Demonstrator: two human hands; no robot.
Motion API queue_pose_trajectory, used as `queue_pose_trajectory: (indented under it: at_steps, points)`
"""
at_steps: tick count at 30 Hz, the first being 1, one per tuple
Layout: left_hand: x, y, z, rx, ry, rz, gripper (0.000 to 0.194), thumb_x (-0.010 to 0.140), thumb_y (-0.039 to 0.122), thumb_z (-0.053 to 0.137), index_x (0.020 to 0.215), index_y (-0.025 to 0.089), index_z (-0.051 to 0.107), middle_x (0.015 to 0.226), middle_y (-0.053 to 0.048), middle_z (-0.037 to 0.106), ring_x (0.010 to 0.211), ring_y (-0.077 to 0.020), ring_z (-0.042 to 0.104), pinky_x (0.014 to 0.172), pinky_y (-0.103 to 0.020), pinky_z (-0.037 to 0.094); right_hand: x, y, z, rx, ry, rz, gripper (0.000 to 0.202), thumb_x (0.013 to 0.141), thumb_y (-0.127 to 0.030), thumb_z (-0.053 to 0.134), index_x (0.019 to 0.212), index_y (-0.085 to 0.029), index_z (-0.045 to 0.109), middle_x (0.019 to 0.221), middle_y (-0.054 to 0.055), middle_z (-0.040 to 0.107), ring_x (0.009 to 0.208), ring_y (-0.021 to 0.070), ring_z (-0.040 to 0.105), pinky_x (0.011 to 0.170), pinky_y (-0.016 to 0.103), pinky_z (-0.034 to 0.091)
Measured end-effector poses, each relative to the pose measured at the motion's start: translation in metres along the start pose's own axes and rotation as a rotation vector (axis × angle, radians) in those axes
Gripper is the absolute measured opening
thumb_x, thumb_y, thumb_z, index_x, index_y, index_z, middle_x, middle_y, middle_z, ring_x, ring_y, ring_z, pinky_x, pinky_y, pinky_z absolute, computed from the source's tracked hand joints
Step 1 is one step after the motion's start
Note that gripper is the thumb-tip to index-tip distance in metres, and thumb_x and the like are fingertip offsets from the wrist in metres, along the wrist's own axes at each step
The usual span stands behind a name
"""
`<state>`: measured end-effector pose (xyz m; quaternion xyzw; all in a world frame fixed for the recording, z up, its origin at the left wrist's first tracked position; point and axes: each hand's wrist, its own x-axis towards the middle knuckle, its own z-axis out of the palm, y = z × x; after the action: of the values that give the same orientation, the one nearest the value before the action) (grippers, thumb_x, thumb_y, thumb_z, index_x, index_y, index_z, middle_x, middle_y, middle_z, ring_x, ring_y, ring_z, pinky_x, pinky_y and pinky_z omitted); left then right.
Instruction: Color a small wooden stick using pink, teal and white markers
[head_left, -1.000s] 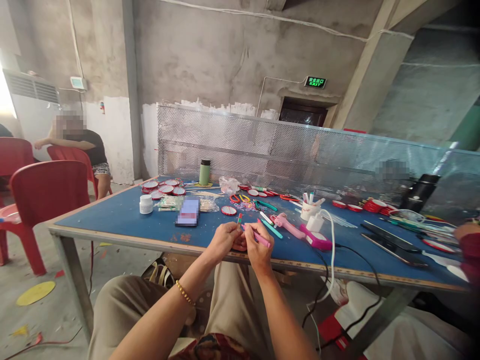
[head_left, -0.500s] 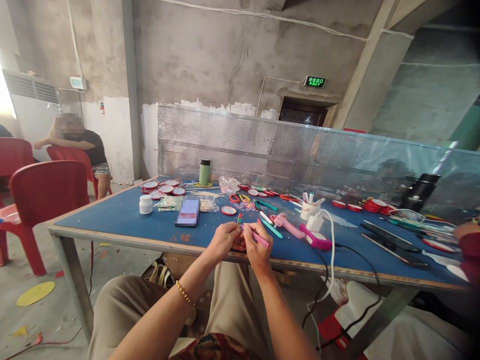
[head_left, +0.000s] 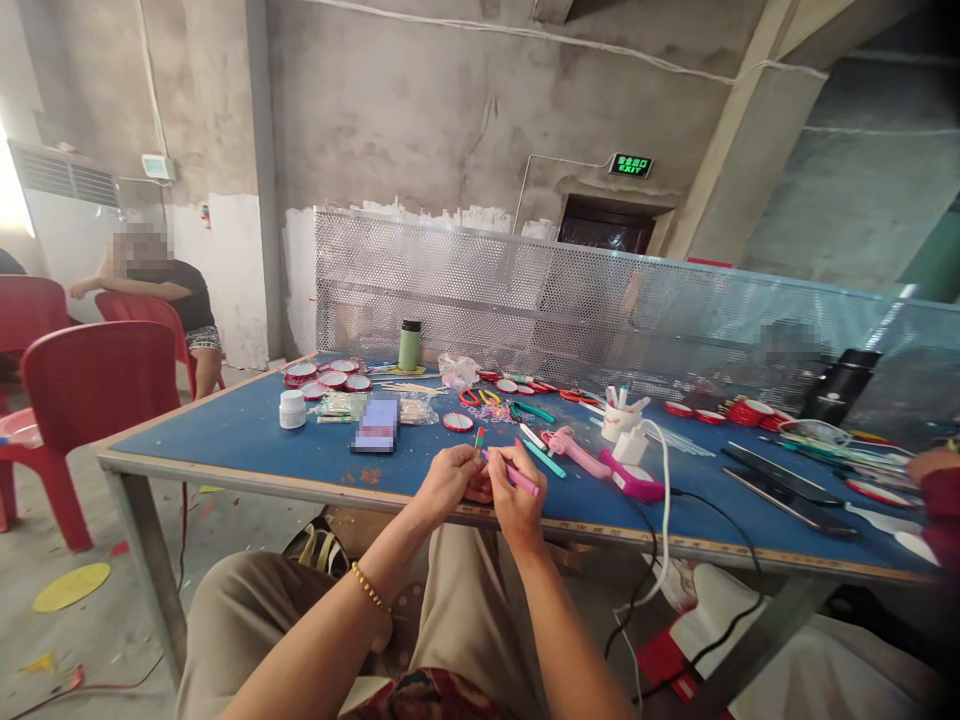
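Observation:
Close to the table's front edge, my left hand [head_left: 448, 482] pinches a thin stick [head_left: 479, 438] with green and reddish bands at its upper end. Its lower part is hidden by the fingers. My right hand [head_left: 516, 512] is closed around a pink marker pen [head_left: 523, 480], whose tip points left toward the stick. Both hands are close together, and I cannot tell whether pen and stick touch. Just beyond them lie a red-rimmed round disc [head_left: 457, 422], a teal marker [head_left: 546, 460] and a pink handheld fan [head_left: 581, 452].
A phone [head_left: 376, 425] and white jar [head_left: 292, 409] are on the blue table [head_left: 225, 440] at left. Pliers [head_left: 532, 412], a cup of pens [head_left: 619, 420], a purple power bank [head_left: 632, 478] with cables and a black bottle [head_left: 840, 385] spread rightward. A co-worker's sleeve [head_left: 943, 490] shows far right.

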<state>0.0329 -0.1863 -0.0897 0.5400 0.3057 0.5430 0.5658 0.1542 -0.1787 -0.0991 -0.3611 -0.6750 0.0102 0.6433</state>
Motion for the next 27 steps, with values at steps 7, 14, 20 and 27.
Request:
queue_pose_trajectory:
  at_steps: [7,14,20,27]
  points:
    - [0.0,0.0,0.001,0.003,0.01,0.003,0.042,0.07,0.053,0.07,0.071,0.015,0.053,0.061,0.002,0.056,0.053,-0.0112,0.058,0.062,-0.032,0.059,0.0,0.0,0.001,0.0,0.005,-0.009,0.025,0.094,-0.031,0.054,0.071,-0.021,0.057,0.058,-0.001,0.063,0.05,0.0128,0.057,0.057,0.026,0.048]
    - [-0.003,0.006,0.0,-0.045,-0.029,-0.02,0.043,0.066,0.052,0.075,0.071,0.013,0.058,0.065,-0.001,0.062,0.057,-0.0124,0.061,0.066,-0.03,0.058,0.0,-0.005,-0.001,0.029,0.064,0.038,0.025,0.092,-0.031,0.056,0.07,-0.02,0.058,0.063,0.001,0.067,0.049,0.0123,0.059,0.055,0.025,0.05]
    - [-0.003,0.006,-0.001,-0.045,-0.037,-0.028,0.044,0.065,0.053,0.076,0.069,0.013,0.059,0.064,-0.002,0.062,0.06,-0.0145,0.064,0.069,-0.031,0.058,0.001,-0.01,-0.003,0.085,0.042,0.077,0.024,0.092,-0.031,0.057,0.071,-0.02,0.06,0.06,-0.001,0.067,0.043,0.0117,0.057,0.053,0.025,0.051]
    - [-0.001,0.003,-0.001,-0.037,-0.018,-0.03,0.044,0.064,0.054,0.075,0.07,0.013,0.058,0.065,-0.001,0.062,0.058,-0.0136,0.062,0.067,-0.031,0.058,0.0,-0.005,-0.002,0.035,0.038,0.032,0.026,0.093,-0.03,0.057,0.069,-0.02,0.06,0.066,0.002,0.068,0.053,0.0132,0.059,0.059,0.026,0.05]
